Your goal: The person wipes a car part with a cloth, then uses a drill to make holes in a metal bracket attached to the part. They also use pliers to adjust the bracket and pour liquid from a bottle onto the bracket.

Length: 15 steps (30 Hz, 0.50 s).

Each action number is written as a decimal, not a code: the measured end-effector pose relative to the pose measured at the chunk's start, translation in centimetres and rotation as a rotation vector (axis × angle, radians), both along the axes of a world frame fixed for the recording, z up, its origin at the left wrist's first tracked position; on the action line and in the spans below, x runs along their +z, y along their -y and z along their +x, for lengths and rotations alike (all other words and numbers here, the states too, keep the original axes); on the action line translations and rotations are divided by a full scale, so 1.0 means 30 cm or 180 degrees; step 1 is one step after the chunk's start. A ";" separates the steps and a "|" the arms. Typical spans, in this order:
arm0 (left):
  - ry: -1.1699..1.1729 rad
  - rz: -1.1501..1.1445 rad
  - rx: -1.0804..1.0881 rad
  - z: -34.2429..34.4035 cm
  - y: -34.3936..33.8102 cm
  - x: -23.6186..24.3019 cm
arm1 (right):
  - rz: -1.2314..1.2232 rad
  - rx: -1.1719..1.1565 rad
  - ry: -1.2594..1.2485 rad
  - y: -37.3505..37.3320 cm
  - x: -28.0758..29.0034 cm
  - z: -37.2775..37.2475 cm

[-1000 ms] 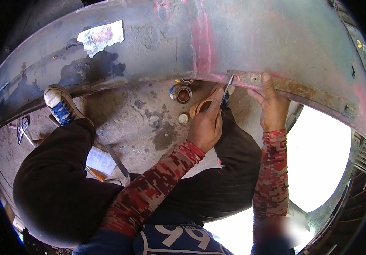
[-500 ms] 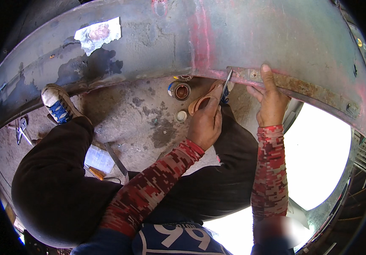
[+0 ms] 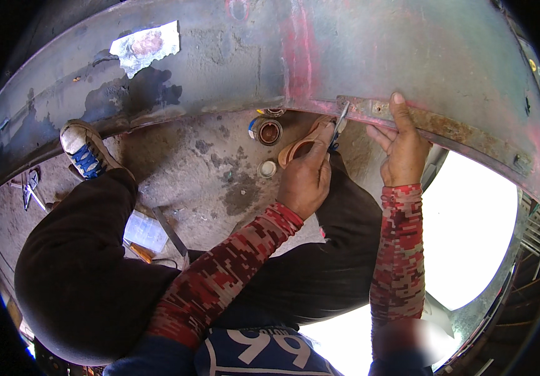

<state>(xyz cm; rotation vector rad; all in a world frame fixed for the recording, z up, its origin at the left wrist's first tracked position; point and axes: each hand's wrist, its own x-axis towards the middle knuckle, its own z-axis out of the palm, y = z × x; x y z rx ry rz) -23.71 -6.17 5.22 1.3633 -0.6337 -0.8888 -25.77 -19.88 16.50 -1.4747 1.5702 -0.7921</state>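
A large curved metal panel [image 3: 220, 75], grey with pink patches, arches across the top of the view. Along its lower edge lies a rusty flat metal strip [image 3: 451, 122]. My right hand [image 3: 405, 147] pinches the strip, thumb on its face and fingers below. My left hand [image 3: 306, 182] is closed around a slim metal tool [image 3: 342, 118], whose tip touches the strip's left end; the tool's exact kind is unclear. By those fingers is a tan, curved, hollow-looking thing [image 3: 287, 153], partly covered; I cannot tell whether my hand holds it.
Opened cans [image 3: 270, 133] and a small round lid [image 3: 267, 169] sit on the stained concrete floor [image 3: 188, 163]. Torn whitish paper [image 3: 151, 47] sticks to the panel. A clear plastic box [image 3: 146, 232] and a long flat bar [image 3: 170, 229] lie by my left leg.
My left hand and the tool have shifted slightly right, the tool tip now lying over the strip's left end. My right hand has stayed nearly in place on the strip.
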 end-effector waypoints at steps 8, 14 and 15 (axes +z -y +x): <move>-0.0219 0.0098 -0.0225 0.006 -0.007 0.005 | 0.0249 0.0017 0.0106 0.005 0.011 0.000; -0.0047 -0.0098 0.0128 -0.010 0.004 -0.008 | 0.0289 0.0059 0.0137 0.003 0.020 0.005; -0.0078 -0.0039 0.0042 -0.010 0.002 -0.010 | 0.0282 0.0037 0.0134 0.002 0.020 0.006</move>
